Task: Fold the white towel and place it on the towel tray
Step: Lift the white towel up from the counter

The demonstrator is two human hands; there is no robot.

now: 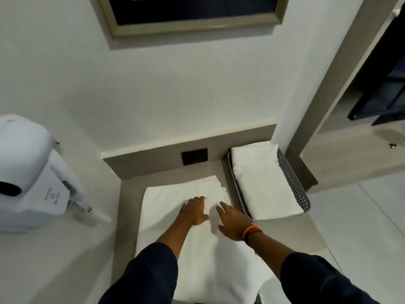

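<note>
A white towel (166, 207) lies spread lengthwise on the grey counter, reaching from near the back ledge to the bottom of the view. My left hand (194, 210) rests flat on its far half, fingers apart. My right hand (233, 221), an orange band at its wrist, lies flat beside it near the towel's right edge. Neither hand grips the cloth. To the right stands the grey perforated towel tray (294, 185) with a folded white towel (263, 181) inside it.
A white wall-mounted hair dryer (28, 172) sits on the left wall. A black socket plate (194, 156) is set in the back ledge. A framed mirror (192, 16) hangs above. An open doorway (372, 95) lies to the right.
</note>
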